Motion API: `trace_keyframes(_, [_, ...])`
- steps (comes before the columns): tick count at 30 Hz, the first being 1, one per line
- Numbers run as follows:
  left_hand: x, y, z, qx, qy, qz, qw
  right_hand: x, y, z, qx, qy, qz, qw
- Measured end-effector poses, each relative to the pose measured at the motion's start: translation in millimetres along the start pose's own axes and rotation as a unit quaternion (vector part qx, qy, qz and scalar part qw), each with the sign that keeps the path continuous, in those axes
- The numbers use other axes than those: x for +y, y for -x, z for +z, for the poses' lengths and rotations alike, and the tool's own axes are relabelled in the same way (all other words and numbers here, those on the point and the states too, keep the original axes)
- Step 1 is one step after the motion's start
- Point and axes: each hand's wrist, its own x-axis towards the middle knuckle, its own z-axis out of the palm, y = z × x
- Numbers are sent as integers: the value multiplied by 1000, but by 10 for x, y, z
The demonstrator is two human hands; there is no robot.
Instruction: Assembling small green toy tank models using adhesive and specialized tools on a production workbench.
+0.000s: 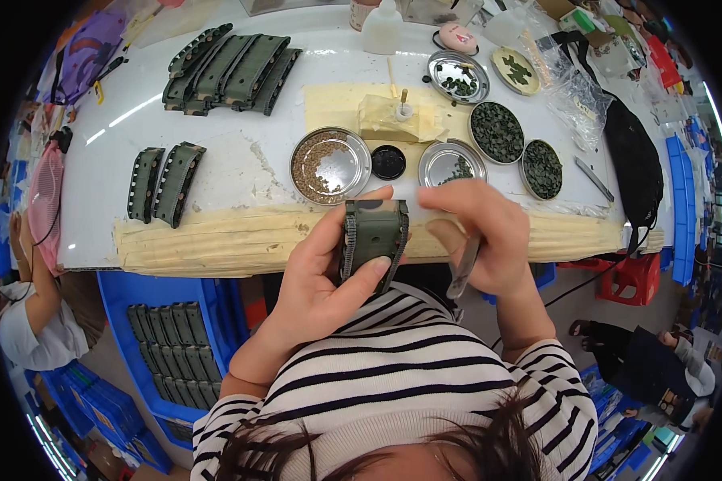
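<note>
L hand (317, 276) pinches 1 dark green camo part (377, 227), thumb on its face, at the worktop's (96, 188) near edge; long axis runs roughly away from the body. R hand (496, 236), blurred, is nearby, just R of the part, apart from it: index & thumb look spread, other fingers round 1 metal tool (464, 271). Beyond: 1 steel tray (330, 170) w/ brown bits, 1 black cap (388, 163), 1 smaller tray (436, 167) w/ green bits, 2 tins (506, 163) of same. Far L: 2 similar pcs (178, 186), then a stack (231, 72), approx. 5.
</note>
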Motion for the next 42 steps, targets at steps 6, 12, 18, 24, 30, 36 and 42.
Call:
trace_keyframes(6, [-23, -9, -45, 29, 25, -28, 999, 402, 164, -789, 107, 188, 205, 954])
trace_keyframes(12, [-58, -2, -55, 41, 40, -12, 998, 506, 208, -905, 27, 286, 219, 932])
trace_keyframes(18, [-60, 32, -90, 44, 44, -10, 998, 517, 169, -910, -7, 310, 228, 923])
trace_keyframes(24, [-49, 18, -63, 48, 39, -2, 998, 576, 195, -867, 2, 323, 174, 930])
trace_keyframes(30, [-49, 41, -78, 42, 38, -3, 998, 670, 249, -914, 49, 341, 161, 925])
trace_keyframes(36, [-58, 39, -77, 40, 32, 1, 999, 604, 247, -901, 100, 268, 168, 943])
trace_keyframes(42, [-94, 55, -40, 52, -18, 19, 998, 507, 177, -853, 98, 256, 86, 958])
